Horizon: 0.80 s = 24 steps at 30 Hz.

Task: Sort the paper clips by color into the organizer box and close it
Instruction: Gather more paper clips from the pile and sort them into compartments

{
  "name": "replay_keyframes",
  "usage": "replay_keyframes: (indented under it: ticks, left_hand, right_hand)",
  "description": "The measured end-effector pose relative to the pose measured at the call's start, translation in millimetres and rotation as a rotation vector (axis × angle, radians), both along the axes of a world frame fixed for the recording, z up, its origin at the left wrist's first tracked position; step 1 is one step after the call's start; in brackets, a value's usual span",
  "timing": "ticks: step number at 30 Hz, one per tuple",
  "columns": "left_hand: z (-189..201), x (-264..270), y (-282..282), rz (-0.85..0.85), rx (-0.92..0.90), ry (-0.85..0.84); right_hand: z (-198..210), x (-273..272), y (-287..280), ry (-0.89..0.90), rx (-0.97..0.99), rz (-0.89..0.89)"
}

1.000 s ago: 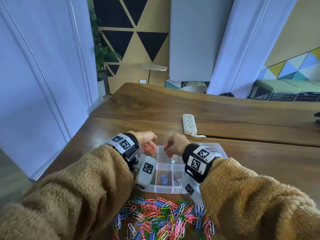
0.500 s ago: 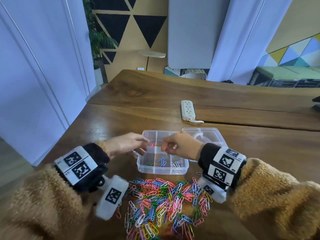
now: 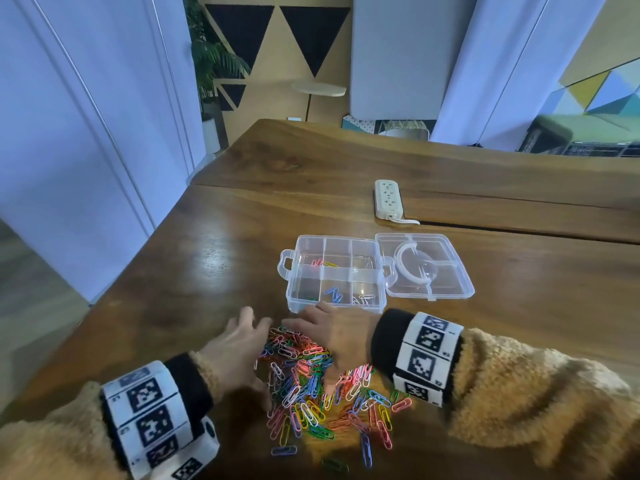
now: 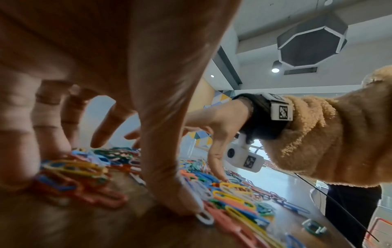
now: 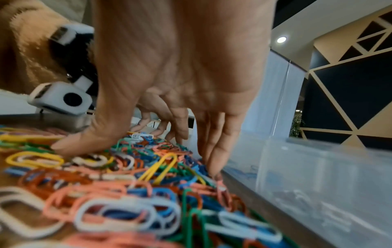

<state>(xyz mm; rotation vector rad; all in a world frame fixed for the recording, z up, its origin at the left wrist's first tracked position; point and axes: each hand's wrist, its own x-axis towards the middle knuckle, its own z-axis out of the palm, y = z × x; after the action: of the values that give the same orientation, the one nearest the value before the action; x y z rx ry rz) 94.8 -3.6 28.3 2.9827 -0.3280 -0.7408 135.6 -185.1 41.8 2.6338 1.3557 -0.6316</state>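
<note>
wooden table | white power strip on table, cord end toward viewer | potted plant by wall, far left | octagonal ceiling light overhead

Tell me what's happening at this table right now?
A person is sorting a heap of coloured paper clips into a clear plastic organizer box, whose hinged lid lies open on the wooden table. Both the left hand and the right hand rest spread-fingered on the heap, holding nothing clearly. Only a few clips lie in the compartments, so most of the sorting remains.
</note>
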Motion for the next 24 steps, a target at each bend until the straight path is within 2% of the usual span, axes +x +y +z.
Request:
replay_keyframes:
  ticks: [4,9,12,18,20,22,24]
  left_hand:
    - [-1,11,-15,0.007,-0.096,0.002]
    - [2,25,-18,-0.014,-0.226,-0.016]
    - [6,24,-19,0.039,-0.375,0.006]
    - [17,24,-20,0.214,-0.742,0.164]
    - [22,25,-18,0.206,-0.766,0.133]
    - [24,27,-15,0.204,-0.822,0.035]
    - [23,28,-15,0.284,-1.000,-0.019]
  right_hand:
    - [-10,-1,12,-0.049,0.059,-0.077]
    - [-14,5,13,0.062,0.246,-0.200]
    - [-4,8,3,0.097,0.374,-0.266]
    - [14,16,-22,0.114,0.563,-0.414]
    - [15,20,-28,0.208,0.634,-0.479]
    - [18,23,-33,0.320,0.713,-0.534]
    - [25,24,-36,0.429,0.804,-0.544]
